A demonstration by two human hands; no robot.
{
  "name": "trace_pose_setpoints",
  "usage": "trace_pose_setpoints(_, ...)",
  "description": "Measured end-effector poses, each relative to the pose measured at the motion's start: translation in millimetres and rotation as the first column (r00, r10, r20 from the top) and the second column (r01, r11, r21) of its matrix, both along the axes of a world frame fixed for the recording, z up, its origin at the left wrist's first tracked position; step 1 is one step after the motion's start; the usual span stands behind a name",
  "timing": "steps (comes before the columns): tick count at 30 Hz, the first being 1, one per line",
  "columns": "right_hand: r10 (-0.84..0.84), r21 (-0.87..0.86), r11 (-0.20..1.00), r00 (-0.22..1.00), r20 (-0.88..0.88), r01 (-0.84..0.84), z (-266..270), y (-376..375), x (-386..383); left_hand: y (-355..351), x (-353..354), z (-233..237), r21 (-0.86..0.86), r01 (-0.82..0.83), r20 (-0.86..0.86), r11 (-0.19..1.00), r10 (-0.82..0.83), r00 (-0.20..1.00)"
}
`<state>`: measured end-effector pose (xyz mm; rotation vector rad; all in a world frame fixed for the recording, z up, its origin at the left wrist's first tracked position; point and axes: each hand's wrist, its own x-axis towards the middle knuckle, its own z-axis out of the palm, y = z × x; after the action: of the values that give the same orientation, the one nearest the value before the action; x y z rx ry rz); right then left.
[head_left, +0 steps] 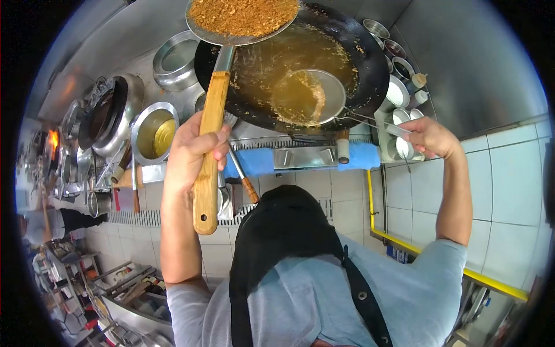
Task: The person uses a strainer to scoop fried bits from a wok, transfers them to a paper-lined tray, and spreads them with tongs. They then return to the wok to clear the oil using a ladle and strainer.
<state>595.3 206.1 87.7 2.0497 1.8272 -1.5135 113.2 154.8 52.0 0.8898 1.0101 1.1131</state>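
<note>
Firmly, left hand (193, 153) around crumb-laden ladle (215, 95), right hand (430, 136) around strainer (329, 92) in wok (373, 61), steel pot (139, 124) beside.

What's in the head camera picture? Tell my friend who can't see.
A person's left hand holds a wooden-handled ladle heaped with golden fried crumbs above a big black wok of oil. The right hand holds a wire strainer dipped in the oil.

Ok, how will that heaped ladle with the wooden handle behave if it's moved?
Likely front-heavy: the ladle bowl carries a full heap of crumbs far from the left hand gripping mid-handle. The loose, piled crumbs would probably spill if tipped. The stiff-looking wooden handle should not flex.
</note>
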Motion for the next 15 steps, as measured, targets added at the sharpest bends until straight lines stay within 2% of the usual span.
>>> trace_pose_setpoints(4, -0.029, 0.028, 0.999, 0.999, -0.044, 0.03, -21.1, -7.1, -42.6, 0.3, -2.4, 5.8, -0.017, 0.005, -0.031, 1.0, -0.006, 1.0)
trace_pose_setpoints(8, 0.085, 0.071, 0.995, 0.974, -0.211, -0.071, -57.9, 14.1, -82.2, 0.8, -0.5, 9.1, 0.017, -0.011, -0.015, 1.0, 0.011, 1.0)
trace_pose_setpoints(12, -0.037, -0.054, 0.998, 0.918, -0.395, 0.017, -92.8, 54.1, -120.6, 0.8, -0.6, 13.7, 0.021, -0.033, -0.054, 0.999, 0.034, 0.998)
trace_pose_setpoints(15, -0.067, -0.092, 0.995, 0.881, -0.468, 0.027, -101.8, 85.3, -146.6, 0.1, 0.5, 14.6, 0.022, -0.056, -0.069, 0.998, 0.057, 0.996)
